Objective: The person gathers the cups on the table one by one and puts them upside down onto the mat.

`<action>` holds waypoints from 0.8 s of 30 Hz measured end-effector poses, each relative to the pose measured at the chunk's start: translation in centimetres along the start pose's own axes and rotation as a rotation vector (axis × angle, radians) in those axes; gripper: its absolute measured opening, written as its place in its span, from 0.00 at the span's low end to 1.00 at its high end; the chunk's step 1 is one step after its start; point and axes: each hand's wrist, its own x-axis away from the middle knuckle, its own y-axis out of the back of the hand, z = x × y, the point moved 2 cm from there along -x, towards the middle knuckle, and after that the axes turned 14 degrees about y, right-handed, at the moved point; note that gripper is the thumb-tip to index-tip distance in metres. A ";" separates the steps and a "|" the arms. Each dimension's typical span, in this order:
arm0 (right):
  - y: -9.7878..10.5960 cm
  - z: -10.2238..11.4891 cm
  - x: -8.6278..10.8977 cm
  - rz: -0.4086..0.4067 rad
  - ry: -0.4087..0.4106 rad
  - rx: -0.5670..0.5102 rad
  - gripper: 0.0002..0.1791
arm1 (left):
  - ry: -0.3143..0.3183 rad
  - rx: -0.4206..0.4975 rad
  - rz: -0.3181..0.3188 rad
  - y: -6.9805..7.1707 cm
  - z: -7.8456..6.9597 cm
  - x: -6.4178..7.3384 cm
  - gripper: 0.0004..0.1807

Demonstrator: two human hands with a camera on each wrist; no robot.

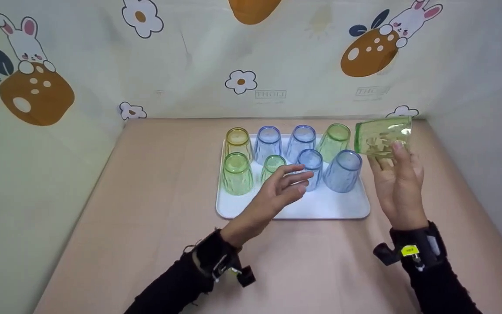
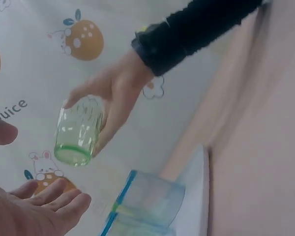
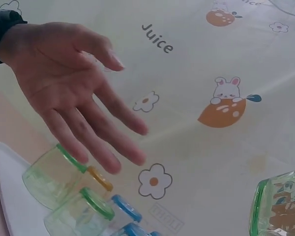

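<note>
My right hand (image 1: 399,192) grips a clear green glass (image 1: 379,133) above the tray's right side, tipped sideways in the head view. Thumb and fingers lie on opposite sides of this glass in the left wrist view. My left hand (image 1: 273,194), with fingers extended and slightly bent, hovers over the front of the white tray (image 1: 294,212) and holds nothing. It partly hides a small green glass (image 1: 273,163) and a blue glass (image 1: 310,158). At the front corners stand another green glass (image 1: 237,174) and a blue glass (image 1: 344,172), apparently upside down.
In the tray's back row are a yellow glass (image 1: 238,141), two blue glasses (image 1: 269,141) and a green glass (image 1: 335,141). A beige tabletop (image 1: 155,187) surrounds the tray. Printed cloth (image 1: 190,61) with rabbits, fruit and flowers encloses the back and sides.
</note>
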 end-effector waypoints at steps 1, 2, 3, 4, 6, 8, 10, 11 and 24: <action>-0.1 -0.3 0.2 -0.001 -0.006 -0.004 0.31 | 0.026 0.073 -0.014 -0.4 0.2 -0.5 0.31; -0.2 -0.5 0.4 -0.007 -0.014 -0.015 0.31 | 0.049 0.139 -0.035 -0.9 0.3 -1.0 0.31; -0.3 -0.8 0.6 -0.008 -0.021 -0.021 0.32 | 0.071 0.204 -0.058 -1.3 0.5 -1.5 0.32; -0.4 -1.0 0.8 -0.002 -0.025 -0.019 0.32 | 0.088 0.270 -0.082 -1.7 0.7 -2.1 0.33; -0.7 -1.4 1.1 0.013 -0.037 -0.016 0.32 | 0.114 0.369 -0.129 -2.5 1.2 -3.2 0.35; -1.0 -1.7 1.4 0.033 -0.049 -0.012 0.31 | 0.136 0.443 -0.162 -3.2 1.5 -4.1 0.36; -1.2 -2.1 1.6 0.060 -0.054 0.000 0.31 | 0.145 0.503 -0.191 -3.7 1.7 -4.8 0.37; -1.3 -2.2 1.7 0.064 -0.058 -0.001 0.30 | 0.147 0.525 -0.201 -3.8 1.8 -5.1 0.38; -2.0 -3.4 3.0 0.073 -0.154 -0.048 0.35 | -0.014 0.585 -0.212 -4.5 2.1 -7.6 0.66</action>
